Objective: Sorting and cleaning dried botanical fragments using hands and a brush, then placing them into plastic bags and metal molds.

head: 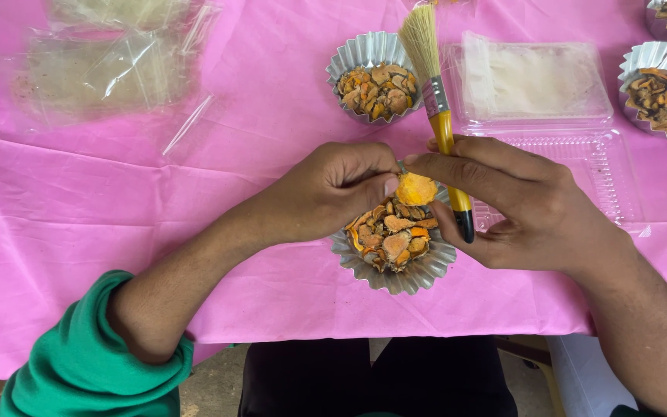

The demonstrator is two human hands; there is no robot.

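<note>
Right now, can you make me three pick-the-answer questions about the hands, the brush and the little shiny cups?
1. Where is the orange slice?
A. over the near foil cup
B. in the clear box
C. on the floor

2. What colour is the tablecloth?
A. blue
B. pink
C. white

3. How is the brush held?
A. bristles down
B. lying flat
C. bristles up

Answers: 1 A, the left hand pinches it above that cup. 2 B, pink all over. 3 C, the right hand grips the yellow handle, bristles pointing away.
</note>
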